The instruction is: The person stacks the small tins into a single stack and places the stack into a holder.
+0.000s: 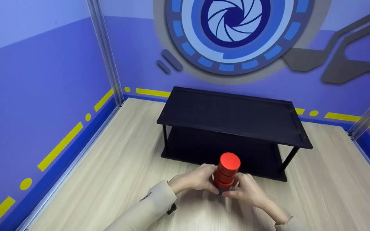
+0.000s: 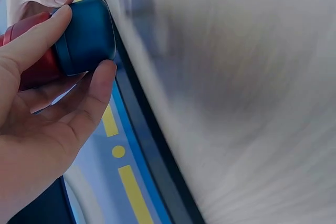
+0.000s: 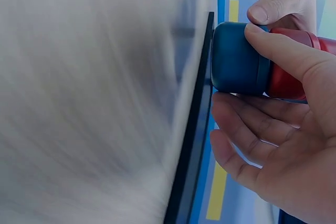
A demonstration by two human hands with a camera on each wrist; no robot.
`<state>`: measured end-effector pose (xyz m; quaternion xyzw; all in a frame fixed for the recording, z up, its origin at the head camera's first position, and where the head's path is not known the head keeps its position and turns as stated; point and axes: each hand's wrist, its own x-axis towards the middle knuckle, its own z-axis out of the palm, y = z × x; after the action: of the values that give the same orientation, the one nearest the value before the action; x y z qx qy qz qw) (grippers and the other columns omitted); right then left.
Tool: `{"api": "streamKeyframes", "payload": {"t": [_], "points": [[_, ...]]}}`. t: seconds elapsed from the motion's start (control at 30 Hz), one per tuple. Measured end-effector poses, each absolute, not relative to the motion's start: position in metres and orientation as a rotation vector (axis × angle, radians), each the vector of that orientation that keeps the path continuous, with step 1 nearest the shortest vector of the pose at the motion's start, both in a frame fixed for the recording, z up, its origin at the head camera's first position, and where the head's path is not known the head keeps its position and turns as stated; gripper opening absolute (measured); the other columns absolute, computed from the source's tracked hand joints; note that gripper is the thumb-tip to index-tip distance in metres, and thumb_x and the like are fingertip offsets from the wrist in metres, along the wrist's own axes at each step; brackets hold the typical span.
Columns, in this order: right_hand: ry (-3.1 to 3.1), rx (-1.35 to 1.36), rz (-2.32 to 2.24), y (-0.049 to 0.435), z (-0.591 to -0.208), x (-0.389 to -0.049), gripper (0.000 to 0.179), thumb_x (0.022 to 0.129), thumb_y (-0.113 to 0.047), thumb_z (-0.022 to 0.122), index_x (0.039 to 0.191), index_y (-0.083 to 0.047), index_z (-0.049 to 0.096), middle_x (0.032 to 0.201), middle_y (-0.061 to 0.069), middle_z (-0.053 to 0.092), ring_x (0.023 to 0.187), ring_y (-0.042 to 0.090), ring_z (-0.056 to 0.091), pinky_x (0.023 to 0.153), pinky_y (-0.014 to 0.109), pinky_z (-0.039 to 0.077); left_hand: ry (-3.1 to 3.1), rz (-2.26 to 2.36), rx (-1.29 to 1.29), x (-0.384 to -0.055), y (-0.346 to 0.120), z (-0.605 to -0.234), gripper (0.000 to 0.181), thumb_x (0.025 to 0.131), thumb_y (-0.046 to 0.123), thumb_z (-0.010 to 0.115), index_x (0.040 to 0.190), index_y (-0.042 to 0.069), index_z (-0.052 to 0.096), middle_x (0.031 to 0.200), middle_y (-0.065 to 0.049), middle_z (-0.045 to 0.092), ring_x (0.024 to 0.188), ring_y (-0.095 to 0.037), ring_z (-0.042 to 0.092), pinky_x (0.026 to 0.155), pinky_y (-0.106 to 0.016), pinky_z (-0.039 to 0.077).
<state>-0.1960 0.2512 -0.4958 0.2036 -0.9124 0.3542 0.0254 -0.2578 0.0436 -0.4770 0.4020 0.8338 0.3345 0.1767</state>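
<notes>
A stack of rounded cylindrical canisters stands upright between both hands, at the front of a black two-tier shelf (image 1: 236,115). Its upper pieces are red (image 1: 229,163) and the lowest canister is blue (image 2: 86,35). From the left side, my left hand (image 1: 201,178) holds the stack low down, its thumb across the red-blue seam and fingertips at the blue canister's side. My right hand (image 1: 249,192) grips from the opposite side, thumb on the blue canister (image 3: 236,59) and the other fingers spread along it. Parts of the red pieces are hidden behind the hands in the wrist views.
The shelf's upper board overhangs its lower board (image 1: 198,144), and thin black posts (image 1: 289,159) join them. A pale wood-grain table (image 1: 117,166) spreads around it. Blue-purple panels (image 1: 43,89) with yellow dashes enclose the back and sides.
</notes>
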Motion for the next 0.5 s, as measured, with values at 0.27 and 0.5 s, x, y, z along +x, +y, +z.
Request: {"api": "streamKeyframes", "payload": {"t": [0.27,0.5], "points": [[-2.815,0.642,1.082,0.255,-0.475,-0.203,0.035,0.071,-0.033,0.083,0.099,-0.018,0.069,0.089,-0.005,0.072,0.073,0.004,0.060,0.063,0.022,0.048,2.409,0.887,1.220,-0.266,0.045,-0.455,0.042,0.069,0.013,0.085,0.104,0.013,0.063,0.096,0.003,0.066,0.071,-0.001,0.055,0.064,-0.014,0.048],[-2.824,0.697,1.116,0.260,-0.450,-0.210,0.033,0.074,-0.033,0.082,0.099,-0.016,0.068,0.087,-0.003,0.072,0.071,0.004,0.062,0.062,0.022,0.051,2.393,0.855,1.298,-0.273,0.046,-0.430,0.039,0.069,0.012,0.083,0.103,0.014,0.062,0.095,0.003,0.068,0.075,0.000,0.059,0.069,-0.013,0.049]]}}
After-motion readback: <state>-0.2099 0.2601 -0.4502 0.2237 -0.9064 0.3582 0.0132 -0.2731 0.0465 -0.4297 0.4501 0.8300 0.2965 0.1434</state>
